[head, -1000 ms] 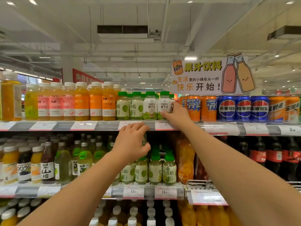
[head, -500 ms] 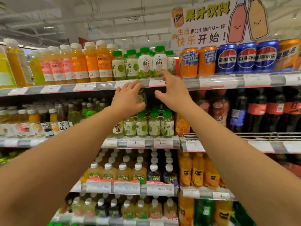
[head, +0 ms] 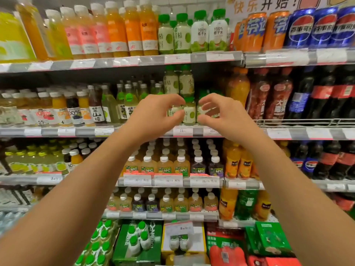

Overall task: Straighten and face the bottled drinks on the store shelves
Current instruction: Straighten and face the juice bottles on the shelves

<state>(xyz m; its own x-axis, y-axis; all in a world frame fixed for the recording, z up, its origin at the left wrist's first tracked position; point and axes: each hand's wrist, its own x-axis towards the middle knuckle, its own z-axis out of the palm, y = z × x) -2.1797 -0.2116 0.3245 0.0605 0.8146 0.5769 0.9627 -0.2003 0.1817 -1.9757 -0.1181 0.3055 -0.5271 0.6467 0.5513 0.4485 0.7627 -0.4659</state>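
A supermarket drinks aisle, steel shelves (head: 107,131) with price tags. Both hands reach the second shelf: the left hand (head: 153,114) pinches a green-capped bottle (head: 173,112) at 3 o'clock of its fingers, the right hand (head: 221,114) grips another (head: 200,112) at 9 o'clock; one bottle (head: 189,114) stands between. Two more (head: 178,83) sit stacked above.

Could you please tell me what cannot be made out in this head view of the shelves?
- Green-capped bottles: partly hidden behind left hand and right hand; contact unclear.
- Price tags: mostly blurred.
- Sign: cut off by the top edge.
- Pepsi cans: cut off at the right edge.
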